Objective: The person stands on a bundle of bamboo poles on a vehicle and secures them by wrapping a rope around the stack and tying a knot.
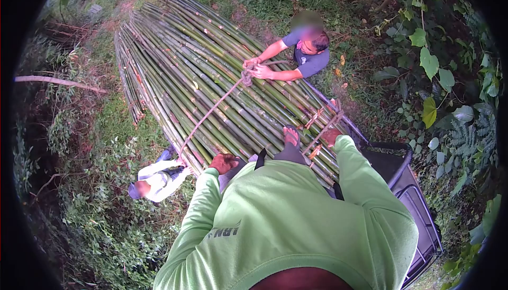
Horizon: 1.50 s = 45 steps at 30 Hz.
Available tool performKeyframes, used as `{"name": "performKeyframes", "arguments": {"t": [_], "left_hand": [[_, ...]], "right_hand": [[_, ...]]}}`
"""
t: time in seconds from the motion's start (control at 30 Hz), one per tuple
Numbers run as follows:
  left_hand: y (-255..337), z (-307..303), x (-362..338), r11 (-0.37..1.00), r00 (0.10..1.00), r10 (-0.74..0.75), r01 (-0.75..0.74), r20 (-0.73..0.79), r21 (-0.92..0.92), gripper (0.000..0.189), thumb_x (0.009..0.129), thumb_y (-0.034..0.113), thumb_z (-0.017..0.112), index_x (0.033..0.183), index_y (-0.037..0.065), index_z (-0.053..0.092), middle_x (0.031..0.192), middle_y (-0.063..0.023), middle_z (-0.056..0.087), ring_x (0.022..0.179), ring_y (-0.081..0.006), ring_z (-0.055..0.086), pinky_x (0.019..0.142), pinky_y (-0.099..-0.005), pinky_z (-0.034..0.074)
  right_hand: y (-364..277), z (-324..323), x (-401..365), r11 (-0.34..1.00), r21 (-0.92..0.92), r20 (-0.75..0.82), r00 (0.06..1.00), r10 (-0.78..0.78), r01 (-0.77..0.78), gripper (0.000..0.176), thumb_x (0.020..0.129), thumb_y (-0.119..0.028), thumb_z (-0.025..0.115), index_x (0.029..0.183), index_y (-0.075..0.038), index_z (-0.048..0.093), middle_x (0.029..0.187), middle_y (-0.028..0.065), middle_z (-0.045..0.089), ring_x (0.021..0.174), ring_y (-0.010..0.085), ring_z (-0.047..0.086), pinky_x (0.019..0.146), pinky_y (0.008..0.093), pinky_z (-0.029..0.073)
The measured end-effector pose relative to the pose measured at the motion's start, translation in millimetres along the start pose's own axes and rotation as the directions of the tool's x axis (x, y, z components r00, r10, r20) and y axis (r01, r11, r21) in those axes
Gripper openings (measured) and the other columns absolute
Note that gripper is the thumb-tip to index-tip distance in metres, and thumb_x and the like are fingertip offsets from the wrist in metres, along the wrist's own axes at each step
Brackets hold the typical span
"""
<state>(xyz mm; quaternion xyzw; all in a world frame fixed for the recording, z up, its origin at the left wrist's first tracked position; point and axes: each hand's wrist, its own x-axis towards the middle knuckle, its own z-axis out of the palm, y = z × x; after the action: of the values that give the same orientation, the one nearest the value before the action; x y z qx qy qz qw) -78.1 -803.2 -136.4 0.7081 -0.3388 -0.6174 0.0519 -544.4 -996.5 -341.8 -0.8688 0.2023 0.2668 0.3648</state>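
Note:
Below me lies a large pile of green bamboo poles [211,78]. My left hand [224,163] is beside my bent knee at the near left of the pile, its fingers curled; whether it holds anything is hidden. My right hand [332,137] rests at the right side of the pile, close to a short rope [323,131] tied over the poles; its fingers are too small to read. A longer rope [211,111] crosses the pile, with a knot near a co-worker's hands. My sandaled foot [291,136] stands on the bamboo.
A co-worker in a dark shirt [315,62] leans over the pile's right side, holding rope. Another person in a light top [161,180] is at the left with the rope's other end. A dark vehicle [413,205] stands at the right. Leafy plants surround the pile.

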Motion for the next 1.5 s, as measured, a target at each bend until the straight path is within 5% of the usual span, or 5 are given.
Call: {"name": "performKeyframes", "arguments": {"t": [0.43,0.53,0.63,0.73,1.5], "left_hand": [[10,-2,-6,1.0,1.0,-0.001,0.001,0.008,0.028,0.043,0.072,0.022,0.065,0.105,-0.002,0.052,0.094,-0.0119,0.06,0.086,-0.0181,0.056,0.077,-0.029,0.044],[9,1,-5,1.0,0.999,0.011,-0.011,-0.035,-0.003,0.03,0.072,0.014,0.064,0.097,0.0,0.057,0.086,-0.0077,0.062,0.076,-0.0122,0.057,0.068,-0.0256,0.044],[11,1,-6,0.995,0.998,0.055,-0.056,-0.018,-0.081,0.029,0.073,0.014,0.064,0.097,0.0,0.057,0.085,-0.0073,0.062,0.076,-0.0117,0.057,0.068,-0.0256,0.044],[9,1,-3,0.999,1.0,0.025,-0.025,-0.005,-0.042,0.028,0.073,0.013,0.064,0.097,0.0,0.057,0.086,-0.007,0.062,0.077,-0.0113,0.056,0.068,-0.0253,0.044],[26,3,3,1.0,1.0,-0.014,0.014,-0.018,-0.022,0.031,0.073,0.01,0.063,0.1,-0.004,0.054,0.089,-0.01,0.062,0.082,-0.0137,0.058,0.073,-0.0253,0.045]], "right_hand": [[-5,-1,14,0.995,-0.103,-0.105,0.994,0.009,-0.02,0.031,0.057,-0.018,0.062,0.086,-0.01,0.057,0.078,0.0102,0.057,0.081,0.0292,0.055,0.07,0.0405,0.042],[4,1,17,0.999,-0.036,-0.006,1.0,-0.001,0.001,0.07,0.043,-0.026,0.071,0.108,-0.01,0.05,0.102,0.0125,0.054,0.093,0.0308,0.051,0.082,0.0388,0.039],[4,-6,14,0.989,0.137,0.046,0.998,0.052,-0.057,0.074,0.043,-0.025,0.071,0.111,-0.01,0.048,0.106,0.0124,0.053,0.095,0.0302,0.05,0.085,0.0377,0.038],[-9,-6,15,0.989,-0.149,-0.095,0.995,-0.005,-0.009,0.03,0.057,-0.017,0.062,0.086,-0.011,0.057,0.079,0.0098,0.057,0.081,0.0284,0.055,0.07,0.0386,0.043],[-16,-12,10,0.981,-0.123,-0.111,0.985,0.135,-0.149,0.022,0.066,-0.017,0.055,0.086,-0.009,0.059,0.08,0.0116,0.059,0.084,0.0291,0.056,0.074,0.0381,0.043]]}}
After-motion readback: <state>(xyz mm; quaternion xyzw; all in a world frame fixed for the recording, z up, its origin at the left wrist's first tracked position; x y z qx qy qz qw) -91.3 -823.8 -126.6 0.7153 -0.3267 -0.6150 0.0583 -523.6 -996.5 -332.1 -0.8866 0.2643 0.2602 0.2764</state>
